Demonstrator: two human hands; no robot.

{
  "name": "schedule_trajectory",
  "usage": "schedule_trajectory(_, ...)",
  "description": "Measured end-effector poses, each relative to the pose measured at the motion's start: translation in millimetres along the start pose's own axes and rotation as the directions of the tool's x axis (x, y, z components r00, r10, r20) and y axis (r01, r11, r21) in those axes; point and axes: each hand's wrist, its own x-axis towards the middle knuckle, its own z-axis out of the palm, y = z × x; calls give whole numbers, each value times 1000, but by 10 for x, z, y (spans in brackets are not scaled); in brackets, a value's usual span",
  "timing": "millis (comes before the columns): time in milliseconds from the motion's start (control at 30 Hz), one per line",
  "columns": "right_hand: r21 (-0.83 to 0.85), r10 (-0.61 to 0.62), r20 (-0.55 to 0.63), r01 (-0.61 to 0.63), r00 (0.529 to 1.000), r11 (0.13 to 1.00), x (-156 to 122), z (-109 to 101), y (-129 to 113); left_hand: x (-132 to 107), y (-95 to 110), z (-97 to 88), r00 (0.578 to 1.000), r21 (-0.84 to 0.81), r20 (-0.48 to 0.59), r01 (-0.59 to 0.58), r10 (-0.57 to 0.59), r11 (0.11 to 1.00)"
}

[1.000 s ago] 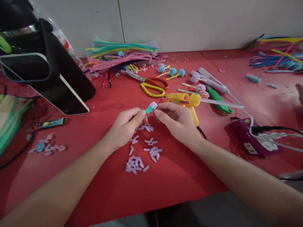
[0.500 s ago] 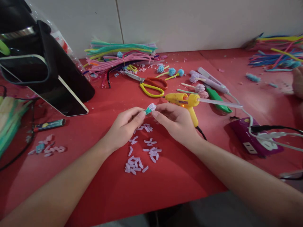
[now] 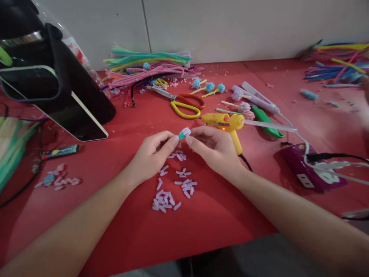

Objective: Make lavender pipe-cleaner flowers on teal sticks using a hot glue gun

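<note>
Between thumb and finger, my left hand (image 3: 157,152) pinches the green lower end of a small pipe-cleaner flower (image 3: 184,133) with lilac petals. Thumb and fingers of my right hand (image 3: 215,148) close in on the petals from the other side. Just below my hands, short lilac pipe-cleaner pieces (image 3: 163,201) lie in loose groups on the red table (image 3: 219,219). Beyond my right hand a yellow hot glue gun (image 3: 221,121) rests on its side, its orange light lit and a clear glue stick out of its back.
Scissors (image 3: 187,105), finished pipe-cleaner flowers (image 3: 210,87), a lilac flat iron (image 3: 256,98) and a green-handled tool (image 3: 266,123) lie behind. A purple power strip (image 3: 309,169) with cords is at right. At left stand a black bottle (image 3: 95,84) and a phone (image 3: 83,119). Pipe-cleaner bundles (image 3: 150,59) lie by the wall.
My hands stay nearly in place around the flower, with only a slight shift. At the right edge, another person's hand has moved mostly out of view.
</note>
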Motion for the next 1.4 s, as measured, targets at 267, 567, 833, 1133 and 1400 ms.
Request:
schedule_trajectory(267,-33,2,-6,-2,1000,999,25,-1,-19,9,11,15,999,31,1,-35,35,999)
schedule_trajectory(567,-80,3,0,-3,1000,997,28,-4,-27,-1,4,1,1000,53,18,-24,23,998)
schedule_trajectory(833,-59,21,-7,-22,1000,998,38,-5,-26,8,14,-8,999,59,26,-23,22,998)
schedule_trajectory(1133,-522,10,121,55,993,851,-139,-186,-230,-4,-40,-30,998,-75,2,55,-55,996)
schedule_trajectory(1400,-943,38,102,84,994,321,-281,-934,-380,10,-76,-32,997,-125,-22,69,-73,990)
